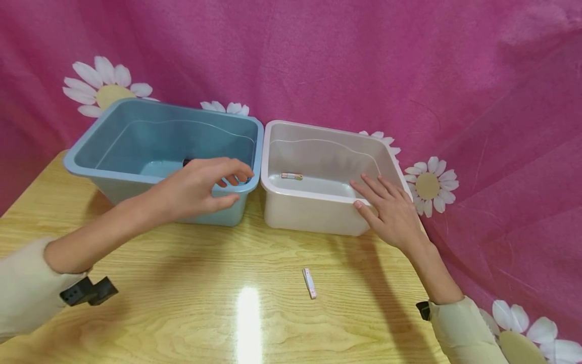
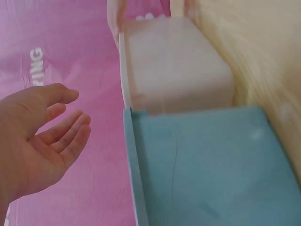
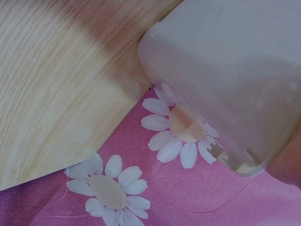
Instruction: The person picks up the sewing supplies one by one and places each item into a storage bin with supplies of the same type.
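In the head view my left hand [image 1: 204, 184] hovers by the front rim of a blue plastic bin [image 1: 109, 174], its fingers loosely bent and nothing held. The left wrist view shows the same hand [image 2: 44, 136] beside the blue bin [image 2: 216, 165]. My right hand [image 1: 394, 215] lies at the front right rim of a pale pinkish-white bin [image 1: 313, 212], fingers reaching over the edge. Inside that bin lies a small whitish strip with a yellowish end [image 1: 291, 176]. A narrow white strip with pinkish ends [image 1: 309, 283] sits on the table. Part of a dark object [image 1: 186, 162] shows inside the blue bin, mostly hidden by my left hand.
Both bins stand side by side at the back of a wood-grain table [image 1: 195, 303]. Behind and to the right hangs a pink cloth [image 1: 318, 60] with white daisies. The table's edge [image 3: 117, 127] runs close to the pale bin in the right wrist view.
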Tool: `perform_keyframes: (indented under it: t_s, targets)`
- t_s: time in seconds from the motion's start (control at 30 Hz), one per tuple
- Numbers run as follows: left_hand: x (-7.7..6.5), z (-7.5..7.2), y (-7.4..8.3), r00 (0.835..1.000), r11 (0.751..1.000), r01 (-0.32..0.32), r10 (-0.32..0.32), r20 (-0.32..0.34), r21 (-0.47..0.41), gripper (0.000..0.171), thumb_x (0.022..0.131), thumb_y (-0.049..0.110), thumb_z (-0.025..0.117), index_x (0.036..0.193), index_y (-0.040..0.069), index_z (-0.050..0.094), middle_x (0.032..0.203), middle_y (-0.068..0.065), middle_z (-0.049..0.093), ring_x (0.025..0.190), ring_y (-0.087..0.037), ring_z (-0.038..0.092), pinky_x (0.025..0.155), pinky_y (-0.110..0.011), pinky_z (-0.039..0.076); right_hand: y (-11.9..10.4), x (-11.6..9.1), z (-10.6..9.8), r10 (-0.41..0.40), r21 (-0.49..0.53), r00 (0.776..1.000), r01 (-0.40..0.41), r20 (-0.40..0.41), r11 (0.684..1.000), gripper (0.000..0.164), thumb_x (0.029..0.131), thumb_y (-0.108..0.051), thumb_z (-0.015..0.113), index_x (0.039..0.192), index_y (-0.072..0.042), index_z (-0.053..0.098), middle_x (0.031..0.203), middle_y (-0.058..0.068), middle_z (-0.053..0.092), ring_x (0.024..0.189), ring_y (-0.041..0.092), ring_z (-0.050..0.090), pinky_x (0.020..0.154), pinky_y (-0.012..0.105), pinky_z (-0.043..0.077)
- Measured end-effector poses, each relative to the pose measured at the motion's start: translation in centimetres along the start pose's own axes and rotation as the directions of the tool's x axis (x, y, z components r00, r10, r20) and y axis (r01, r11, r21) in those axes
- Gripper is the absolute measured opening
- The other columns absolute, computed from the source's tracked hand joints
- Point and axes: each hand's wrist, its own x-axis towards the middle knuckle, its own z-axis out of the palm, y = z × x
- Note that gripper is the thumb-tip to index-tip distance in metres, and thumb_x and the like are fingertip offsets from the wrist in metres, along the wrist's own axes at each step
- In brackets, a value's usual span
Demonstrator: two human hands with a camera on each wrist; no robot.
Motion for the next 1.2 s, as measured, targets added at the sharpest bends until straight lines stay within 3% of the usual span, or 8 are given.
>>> perform_keyframes:
  t_s: [0.27,0.57,0.9,1.2]
  targets:
    - [0.0,3.0,0.7,0.989,0.993,0.071,-0.058,0.138,-0.093,0.038,0.084,-0.002,0.075,0.120,0.003,0.064,0.108,-0.004,0.069,0.095,-0.017,0.066,0.081,-0.031,0.056,-0.1,0.0,0.0,-0.002,-0.001,1.000,0.002,-0.005,1.000,0.051,0.103,-0.046,0.047,0.151,-0.028,0.047,0.157,0.003,0.038,0.144,0.035,0.028,0.107,0.062,0.026]
    - [0.0,6.3,0.9,0.964,0.975,0.120,-0.069,0.257,-0.186,0.040,0.087,0.001,0.075,0.125,0.004,0.063,0.117,-0.004,0.066,0.103,-0.018,0.065,0.089,-0.032,0.053,0.0,0.0,0.1,-0.001,-0.002,1.000,0.001,-0.013,1.000,0.050,0.103,-0.046,0.047,0.150,-0.028,0.047,0.156,0.003,0.039,0.143,0.036,0.030,0.108,0.062,0.025]
    - [0.3,10.8,0.5,0.941,0.973,0.088,-0.011,0.337,-0.213,0.035,0.089,0.002,0.073,0.123,0.004,0.063,0.116,-0.007,0.066,0.101,-0.022,0.065,0.087,-0.035,0.054,-0.1,0.0,0.0,0.003,-0.003,1.000,-0.003,-0.007,1.000,0.050,0.103,-0.046,0.047,0.150,-0.029,0.047,0.157,0.002,0.038,0.144,0.035,0.029,0.108,0.062,0.026]
    - [0.3,14.5,0.2,0.919,0.969,0.036,0.064,0.389,-0.244,0.033,0.089,0.000,0.070,0.121,0.003,0.063,0.119,-0.009,0.064,0.103,-0.021,0.062,0.090,-0.026,0.050,-0.1,0.0,0.1,-0.004,-0.007,1.000,0.004,-0.011,1.000,0.051,0.103,-0.046,0.047,0.150,-0.027,0.048,0.156,0.004,0.039,0.143,0.037,0.030,0.107,0.062,0.027]
